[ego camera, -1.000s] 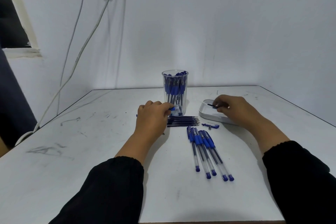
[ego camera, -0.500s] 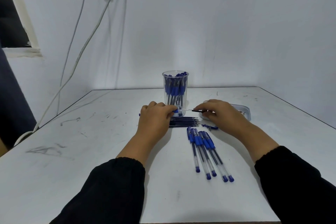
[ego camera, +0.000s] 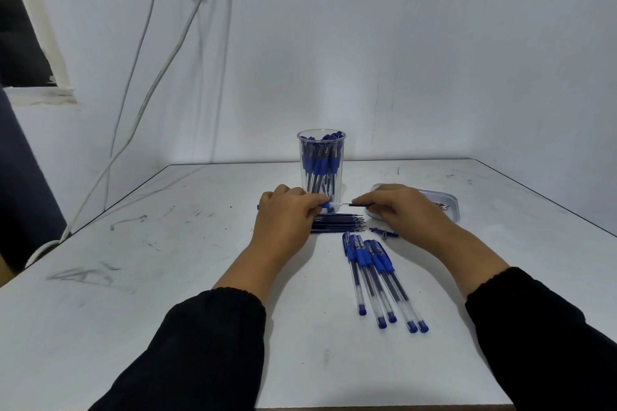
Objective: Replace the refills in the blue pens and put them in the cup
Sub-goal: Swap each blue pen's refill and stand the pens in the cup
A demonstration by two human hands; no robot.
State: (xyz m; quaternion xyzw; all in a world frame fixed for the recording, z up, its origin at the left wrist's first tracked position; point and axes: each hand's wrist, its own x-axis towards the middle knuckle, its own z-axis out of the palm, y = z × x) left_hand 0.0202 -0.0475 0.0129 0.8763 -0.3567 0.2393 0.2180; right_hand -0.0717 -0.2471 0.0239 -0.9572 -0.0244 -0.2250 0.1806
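White scuffed table (ego camera: pixel 167 277) carries the clear plastic cup (ego camera: pixel 321 170) of blue pens; just before it the left hand (ego camera: pixel 287 213) grips a clear blue-gripped pen barrel (ego camera: pixel 329 204) while the right hand (ego camera: pixel 397 207) pinches a thin dark refill (ego camera: pixel 354 204), best fed straight and level.

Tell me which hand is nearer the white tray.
Right. The right hand lies over the white tray's near edge; the left hand is beyond the cup, further left.
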